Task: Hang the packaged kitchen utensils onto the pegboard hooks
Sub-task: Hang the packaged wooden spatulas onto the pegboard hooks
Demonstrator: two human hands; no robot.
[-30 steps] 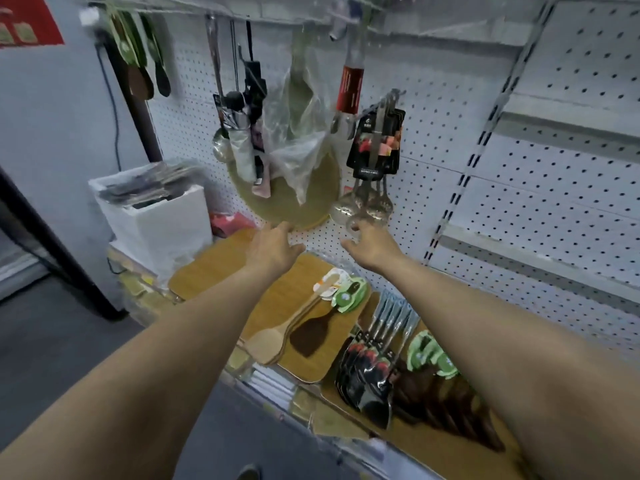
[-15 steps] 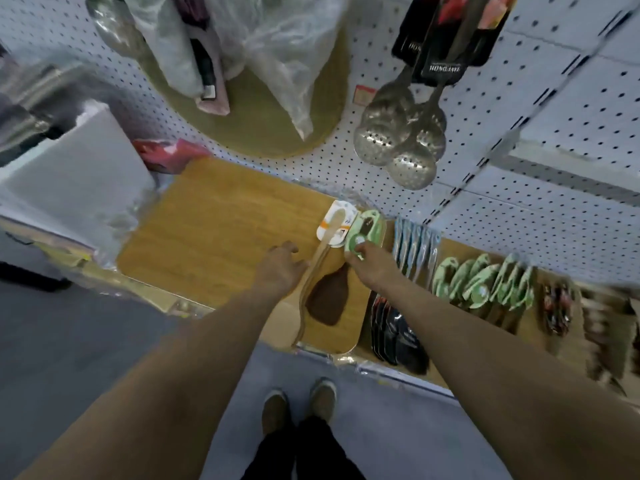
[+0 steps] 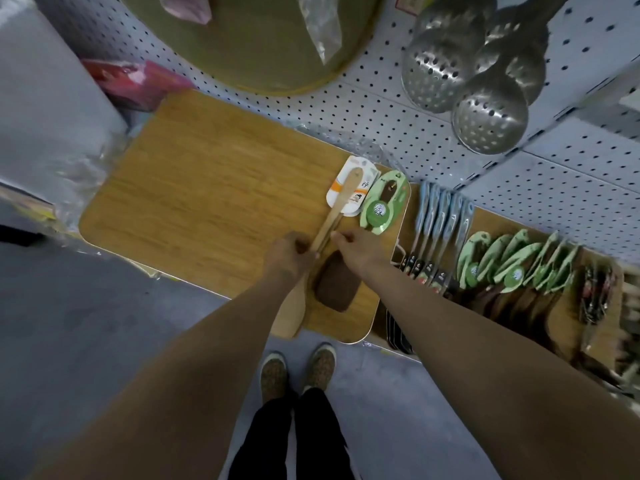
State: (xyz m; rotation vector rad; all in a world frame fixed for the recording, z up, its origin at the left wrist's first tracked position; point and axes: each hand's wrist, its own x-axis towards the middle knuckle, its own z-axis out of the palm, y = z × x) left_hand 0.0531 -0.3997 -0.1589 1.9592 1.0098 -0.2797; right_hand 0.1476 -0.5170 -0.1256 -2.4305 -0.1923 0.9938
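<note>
- Person's shoes (image 3: 298, 372): 2, side by side on the grey floor, nearer the viewer than the large bamboo cutting board (image 3: 207, 188), which serves as landmark.
- Left hand (image 3: 289, 254): over the near right part of the board, fingers curled around the handle of the light wooden spatula (image 3: 325, 230); the grip looks closed on it.
- Right hand (image 3: 356, 245): just right of the left hand, fingertips pinched at the same handle; whether it truly grips cannot be told.
- Light wooden spatula: lies slantwise across the board's right part, blade overhanging the near edge under the left forearm, handle tip on its white and orange card (image 3: 349, 185) at the far right corner.
- Dark wooden spatula (image 3: 334, 285): touching the light one on its right, blade near the board's near edge, handle end on a green card (image 3: 381, 202) at the far right corner.
- Blue-handled utensils (image 3: 440, 216): a packed row just right of the board.
- Green-carded dark spatulas (image 3: 512, 265): a fanned row farther right of the board.
- Red packet (image 3: 135, 81): just beyond the board's far left corner.
- Pegboard (image 3: 381, 109): upright behind the board's far edge.
- Perforated metal skimmers (image 3: 485, 88): at least 3, hanging on the pegboard above and right of the board.
- Round olive board (image 3: 263, 46): hanging on the pegboard above the board's far edge, partly plastic-wrapped.
</note>
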